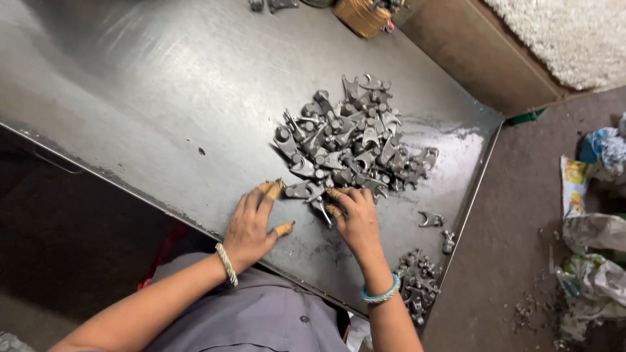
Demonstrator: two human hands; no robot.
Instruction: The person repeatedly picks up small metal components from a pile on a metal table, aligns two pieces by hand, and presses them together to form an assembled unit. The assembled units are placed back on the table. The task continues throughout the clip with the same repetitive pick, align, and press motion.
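A heap of small grey forked metal parts lies on a steel-topped table. My left hand rests flat on the table at the heap's near edge, fingers spread, its taped fingertips touching one part. My right hand has its taped fingertips curled on parts at the heap's near edge. A pale bangle is on my left wrist, a blue one on my right. Whether the right hand grips a part is unclear.
A smaller pile of the same parts sits at the table's near right corner, with two loose parts beside it. A yellowish container stands at the far edge. Crumpled bags and litter lie on the floor to the right.
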